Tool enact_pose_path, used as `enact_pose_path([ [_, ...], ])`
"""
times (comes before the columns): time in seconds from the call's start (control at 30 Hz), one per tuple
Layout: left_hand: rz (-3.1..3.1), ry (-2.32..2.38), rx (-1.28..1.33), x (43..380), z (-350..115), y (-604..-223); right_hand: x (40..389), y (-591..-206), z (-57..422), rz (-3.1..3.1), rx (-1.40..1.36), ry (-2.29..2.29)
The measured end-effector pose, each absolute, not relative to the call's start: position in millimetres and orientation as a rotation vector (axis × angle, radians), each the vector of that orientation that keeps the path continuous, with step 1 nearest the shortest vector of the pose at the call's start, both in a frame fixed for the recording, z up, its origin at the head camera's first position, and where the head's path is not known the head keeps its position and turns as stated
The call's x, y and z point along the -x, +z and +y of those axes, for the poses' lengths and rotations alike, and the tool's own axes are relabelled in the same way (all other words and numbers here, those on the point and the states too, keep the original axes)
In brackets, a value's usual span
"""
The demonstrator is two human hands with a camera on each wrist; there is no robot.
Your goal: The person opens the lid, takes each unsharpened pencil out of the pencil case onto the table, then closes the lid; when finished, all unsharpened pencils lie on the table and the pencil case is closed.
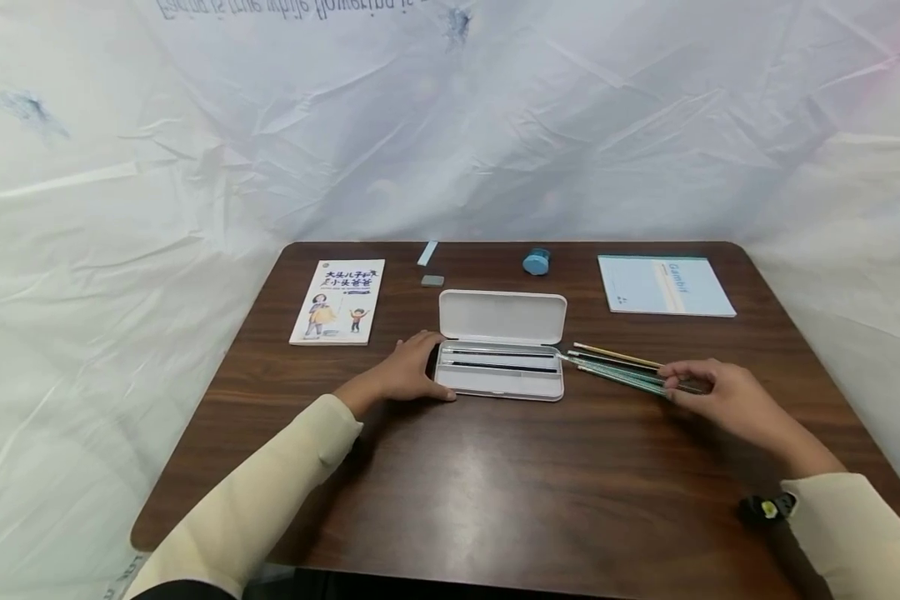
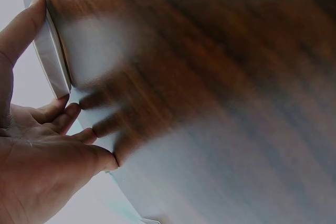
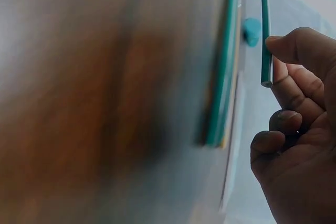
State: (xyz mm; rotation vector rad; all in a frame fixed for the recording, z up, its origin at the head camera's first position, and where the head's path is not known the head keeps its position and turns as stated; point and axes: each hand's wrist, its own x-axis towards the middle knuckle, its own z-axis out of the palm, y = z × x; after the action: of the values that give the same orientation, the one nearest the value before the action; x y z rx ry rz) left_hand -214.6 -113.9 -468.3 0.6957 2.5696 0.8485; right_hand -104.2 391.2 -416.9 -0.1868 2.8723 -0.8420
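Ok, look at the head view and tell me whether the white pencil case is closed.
No, the pencil case is open: its lid is tipped back and the inside shows.

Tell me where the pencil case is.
In the head view, the open pencil case lies near the centre, the left hand at its left end, pencils to its right.

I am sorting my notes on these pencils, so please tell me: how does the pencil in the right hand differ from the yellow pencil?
The held pencil is green, whereas the other pencil is yellow. The right hand pinches the held pencil; the other pencil lies on the table beside green pencils. Both are straight and slender.
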Motion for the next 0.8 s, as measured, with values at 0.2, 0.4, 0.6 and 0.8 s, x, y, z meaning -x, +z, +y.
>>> enact_pose_path([
  [0.2,2.572,0.841,-0.682,215.0,-115.2,-467.4,92.5,-426.7,404.1,2.873,0.18,-0.814],
  [0.4,2.583,0.851,-0.687,218.7,-115.8,-477.5,89.6,-432.1,406.4,2.877,0.149,-0.762],
  [0.6,2.591,0.859,-0.692,220.1,-116.1,-480.0,91.6,-433.3,404.9,2.872,0.136,-0.746],
  [0.8,2.591,0.862,-0.699,220.9,-116.1,-480.6,97.0,-427.7,398.8,2.848,0.175,-0.858],
])
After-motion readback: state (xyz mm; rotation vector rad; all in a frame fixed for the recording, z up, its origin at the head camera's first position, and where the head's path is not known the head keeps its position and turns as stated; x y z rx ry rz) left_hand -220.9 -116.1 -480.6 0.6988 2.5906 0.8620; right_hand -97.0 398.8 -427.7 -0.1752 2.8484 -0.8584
